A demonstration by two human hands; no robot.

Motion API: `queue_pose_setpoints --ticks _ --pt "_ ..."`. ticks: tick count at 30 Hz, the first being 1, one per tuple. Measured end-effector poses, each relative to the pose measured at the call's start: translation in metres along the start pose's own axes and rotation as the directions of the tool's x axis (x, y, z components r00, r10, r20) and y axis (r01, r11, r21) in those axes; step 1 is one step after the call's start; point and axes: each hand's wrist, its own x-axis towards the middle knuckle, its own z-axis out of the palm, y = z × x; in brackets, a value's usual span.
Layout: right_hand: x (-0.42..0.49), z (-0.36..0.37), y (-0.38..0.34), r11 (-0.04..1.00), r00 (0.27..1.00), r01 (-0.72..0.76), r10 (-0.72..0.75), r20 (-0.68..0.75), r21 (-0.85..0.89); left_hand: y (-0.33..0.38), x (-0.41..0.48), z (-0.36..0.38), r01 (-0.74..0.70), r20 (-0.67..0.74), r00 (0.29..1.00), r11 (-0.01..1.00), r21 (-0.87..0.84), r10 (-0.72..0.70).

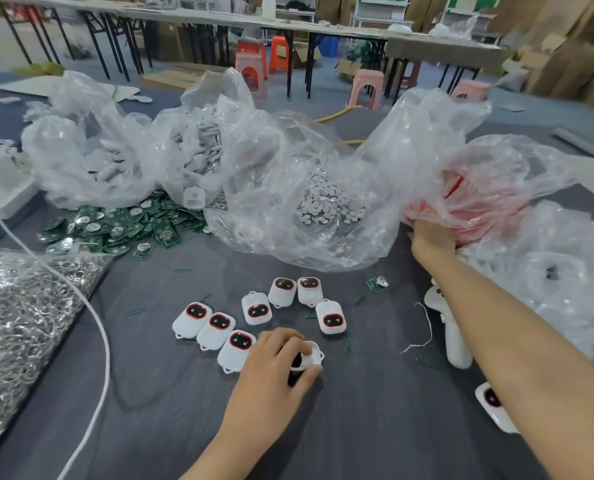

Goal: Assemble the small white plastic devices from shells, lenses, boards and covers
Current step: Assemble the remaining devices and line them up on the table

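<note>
My left hand [274, 365] grips a small white shell [310, 356] low on the dark grey table [170, 410]. Just above and left of it lie several white shells with red-rimmed dark lenses [257, 308]. My right hand [427, 242] reaches into a clear bag of red parts [468, 209] at the right; its fingers are buried in the bag, so what they touch is hidden. A heap of green circuit boards [122, 226] lies at the left, with one loose board [377, 283] near my right forearm. A bag of round grey discs [326, 202] sits in the middle.
Clear bags of white plastic parts [191, 140] stand at the back. A bag of metal rings [21, 320] fills the left edge, crossed by a white cable [105, 348]. A white tool [456, 337] and another shell [493, 405] lie under my right arm. More bagged parts [565, 271] sit at right.
</note>
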Motion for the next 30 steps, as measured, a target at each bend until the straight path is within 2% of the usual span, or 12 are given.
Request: queue_pose_setpoints --ticks 4,8,9,11,12,13,14,16,19,21,26,30 --pt "-0.008 -0.011 0.000 0.996 0.997 0.034 -0.039 0.061 0.087 0.001 0.001 -0.002 0.013 0.019 1.000 1.000 -0.022 -0.013" --pt "-0.045 -0.046 -0.009 0.860 0.996 -0.011 -0.037 0.084 0.510 0.005 0.000 -0.008 0.075 -0.011 0.997 0.989 -0.131 -0.077" --pt "-0.061 -0.055 -0.009 0.758 0.994 -0.052 -0.023 0.106 0.650 0.006 -0.001 -0.010 0.086 -0.051 0.994 0.983 -0.160 -0.095" --pt "-0.104 -0.070 -0.010 0.388 0.966 -0.193 -0.086 0.244 0.901 0.009 -0.003 -0.015 0.124 -0.160 0.973 0.964 -0.235 -0.164" --pt "-0.130 -0.075 -0.012 0.177 0.926 -0.286 -0.204 0.319 0.942 0.011 -0.004 -0.018 0.159 -0.205 0.952 0.941 -0.299 -0.226" --pt "-0.155 -0.077 -0.014 0.043 0.867 -0.378 -0.335 0.370 0.925 0.015 -0.003 -0.021 0.199 -0.214 0.930 0.900 -0.387 -0.298" --pt "-0.177 -0.076 -0.016 -0.006 0.805 -0.450 -0.435 0.403 0.893 0.020 -0.002 -0.025 0.231 -0.176 0.917 0.836 -0.497 -0.358" --pt "-0.210 -0.072 -0.023 -0.009 0.722 -0.523 -0.536 0.437 0.852 0.032 0.004 -0.030 0.271 -0.026 0.923 0.697 -0.664 -0.383" --pt "-0.235 -0.064 -0.030 -0.004 0.675 -0.577 -0.565 0.475 0.817 0.045 0.011 -0.036 0.314 0.140 0.944 0.676 -0.666 -0.300" --pt "-0.242 -0.063 -0.033 -0.014 0.680 -0.582 -0.556 0.478 0.813 0.048 0.012 -0.039 0.345 0.186 0.935 0.656 -0.671 -0.302" --pt "-0.247 -0.057 -0.036 -0.100 0.740 -0.577 -0.483 0.467 0.811 0.044 0.008 -0.042 0.398 0.201 0.888 0.471 -0.787 -0.414" --pt "-0.250 -0.053 -0.040 -0.060 0.793 -0.492 -0.443 0.419 0.868 0.040 0.008 -0.044 0.438 0.245 0.845 0.354 -0.826 -0.475"
